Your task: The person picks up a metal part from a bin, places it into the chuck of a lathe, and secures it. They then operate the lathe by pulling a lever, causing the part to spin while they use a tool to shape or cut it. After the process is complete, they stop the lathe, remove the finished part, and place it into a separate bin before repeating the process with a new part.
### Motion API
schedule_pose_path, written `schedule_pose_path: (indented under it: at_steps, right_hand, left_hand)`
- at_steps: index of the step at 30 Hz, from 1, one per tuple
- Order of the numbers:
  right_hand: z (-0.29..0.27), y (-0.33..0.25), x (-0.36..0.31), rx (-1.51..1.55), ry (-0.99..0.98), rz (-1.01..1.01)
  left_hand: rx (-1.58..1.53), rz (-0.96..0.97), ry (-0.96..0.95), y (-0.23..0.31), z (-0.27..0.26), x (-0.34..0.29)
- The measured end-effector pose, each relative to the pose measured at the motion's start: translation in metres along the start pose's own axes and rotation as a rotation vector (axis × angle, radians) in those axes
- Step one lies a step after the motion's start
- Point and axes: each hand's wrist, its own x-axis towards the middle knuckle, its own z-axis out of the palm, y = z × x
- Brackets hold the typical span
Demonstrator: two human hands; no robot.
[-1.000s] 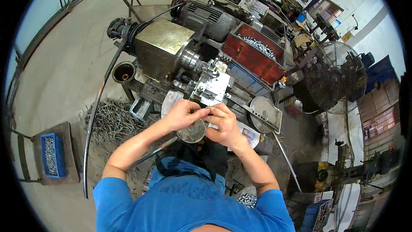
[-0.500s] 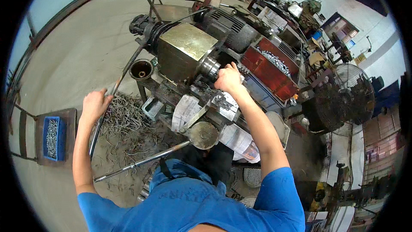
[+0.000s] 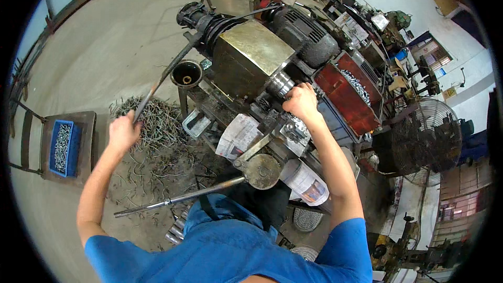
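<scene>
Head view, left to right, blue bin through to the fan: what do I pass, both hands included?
Blue bin of small metal parts → left hand → round metal pot → headstock → right hand → red bin → caged fan.

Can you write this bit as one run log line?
left hand: closed around upper lever | right hand: at silver chuck | red bin: holding metal parts
</scene>
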Motion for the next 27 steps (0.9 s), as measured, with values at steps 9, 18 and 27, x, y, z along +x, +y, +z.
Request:
schedule_pose_path:
  at_steps: [9, 18, 27]
  right_hand:
    - [-0.004, -0.009, -0.006, 0.021, 0.009, 0.062]
    - [-0.056, 0.029, -0.140, 0.372, 0.344, -0.063]
    - [-0.033, 0.091, -0.351, 0.268, 0.182, 0.556]
  left_hand:
    - [0.357, 0.064, 0.099, -0.148, 0.003, 0.128]
    - [-0.747, 0.105, 0.679, -0.016, 0.088, 0.096]
    - [0.187, 0.410, -0.357, 0.106, 0.205, 0.091]
